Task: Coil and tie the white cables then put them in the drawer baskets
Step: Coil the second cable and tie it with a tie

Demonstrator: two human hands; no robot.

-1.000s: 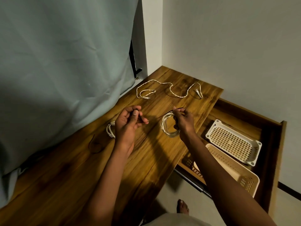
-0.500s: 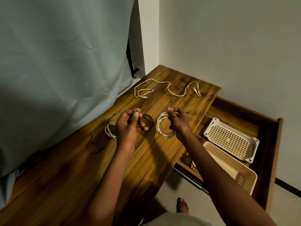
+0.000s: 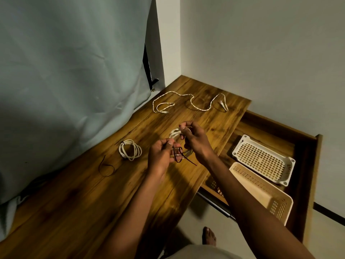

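Observation:
My right hand (image 3: 196,141) pinches a coiled white cable (image 3: 175,134) just above the wooden tabletop (image 3: 93,193). Close beside it, my left hand (image 3: 161,156) holds a thin dark tie (image 3: 180,156) whose loop and loose end hang against the coil. A second white cable (image 3: 130,149), coiled and bound, lies on the table to the left of my hands. At the far end of the table a third white cable (image 3: 188,102) lies uncoiled. To the right, the open drawer (image 3: 306,165) holds a white basket (image 3: 263,159) and a beige basket (image 3: 261,191).
Another dark tie (image 3: 106,168) lies on the table left of the bound coil. A pale curtain (image 3: 65,71) hangs along the table's left side. White walls meet at the far corner. A bare foot (image 3: 209,236) stands on the floor below the table edge.
My hands have come together: the left hand moved right with the dark tie to the coil in my right hand. The bound coil, earlier half hidden behind my left hand, now shows fully.

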